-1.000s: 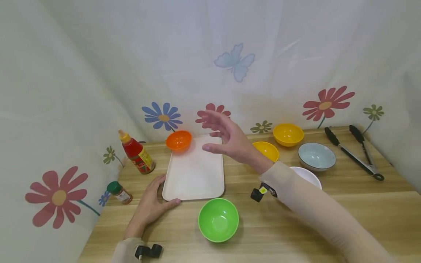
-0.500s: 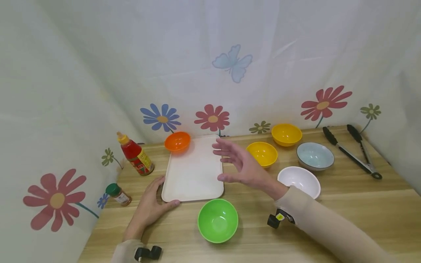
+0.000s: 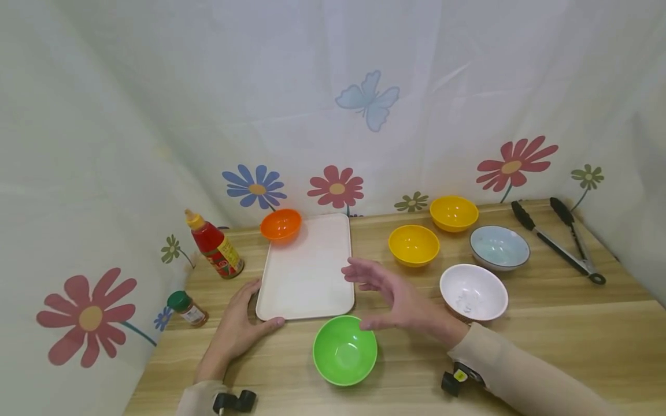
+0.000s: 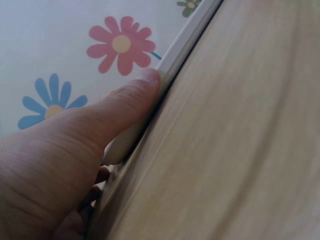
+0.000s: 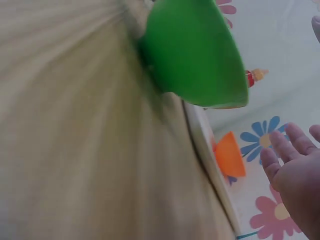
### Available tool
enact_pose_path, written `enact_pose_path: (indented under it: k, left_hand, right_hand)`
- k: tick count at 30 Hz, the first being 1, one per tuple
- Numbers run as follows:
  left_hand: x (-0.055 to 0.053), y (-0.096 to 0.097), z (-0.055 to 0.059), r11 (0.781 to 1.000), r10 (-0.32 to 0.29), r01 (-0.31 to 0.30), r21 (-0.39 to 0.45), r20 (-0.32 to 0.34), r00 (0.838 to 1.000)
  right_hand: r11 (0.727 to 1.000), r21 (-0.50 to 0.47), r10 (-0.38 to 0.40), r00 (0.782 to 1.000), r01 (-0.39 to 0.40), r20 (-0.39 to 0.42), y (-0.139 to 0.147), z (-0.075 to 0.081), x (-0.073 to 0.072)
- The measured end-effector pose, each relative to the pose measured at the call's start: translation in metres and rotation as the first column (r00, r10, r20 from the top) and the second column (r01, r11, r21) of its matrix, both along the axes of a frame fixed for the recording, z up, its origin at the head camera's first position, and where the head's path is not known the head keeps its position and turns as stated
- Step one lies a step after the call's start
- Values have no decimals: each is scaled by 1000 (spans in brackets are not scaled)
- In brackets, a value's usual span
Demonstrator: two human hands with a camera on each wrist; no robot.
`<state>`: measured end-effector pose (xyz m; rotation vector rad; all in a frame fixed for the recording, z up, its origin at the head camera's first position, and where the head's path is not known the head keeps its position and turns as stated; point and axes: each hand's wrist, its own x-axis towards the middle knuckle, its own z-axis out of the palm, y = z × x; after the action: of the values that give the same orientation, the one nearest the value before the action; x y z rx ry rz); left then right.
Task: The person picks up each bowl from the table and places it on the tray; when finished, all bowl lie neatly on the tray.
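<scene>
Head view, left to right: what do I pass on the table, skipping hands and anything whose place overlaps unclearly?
Green-capped jar → red sauce bottle → white tray → green bowl → nearer yellow bowl → white bowl → tongs.

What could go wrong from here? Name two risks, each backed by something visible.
1. The right hand overlaps the rim of the green bowl in the head view, so a careless move might knock that bowl.

2. The orange bowl sits at the far left corner of the tray; if the left hand, at the near left corner, jolts the tray, the bowl could slip off.
</scene>
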<state>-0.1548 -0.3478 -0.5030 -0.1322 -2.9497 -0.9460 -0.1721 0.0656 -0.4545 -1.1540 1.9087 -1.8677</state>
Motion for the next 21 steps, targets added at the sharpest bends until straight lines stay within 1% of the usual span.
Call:
enact_pose_path:
  k: [3, 6, 11, 16, 18, 21]
  left_hand:
    - [0, 1, 1, 1000, 2, -2, 1, 2, 1000]
    - [0, 1, 1, 1000, 1, -1, 4, 4, 1000]
    - [2, 0, -1, 1000, -2, 2, 5, 3, 1000]
    - [2, 0, -2, 1000, -2, 2, 14, 3, 1000]
    - [2, 1, -2, 1000, 0, 0, 16, 1, 1000]
    - [1, 1, -1, 1000, 2, -2, 13, 2, 1000]
  right_hand:
    - [999, 45, 30, 999, -31, 13, 3, -10, 6]
    - [996, 70, 59, 998, -60, 17, 5, -22, 9]
    - [990, 87, 111, 993, -113, 36, 6, -37, 13]
    - [973, 179, 133, 989, -143, 63, 8, -44, 18]
    - [966, 212, 133, 989, -145, 68, 9, -45, 20]
    - [958, 251, 125, 991, -134, 54, 8, -43, 22]
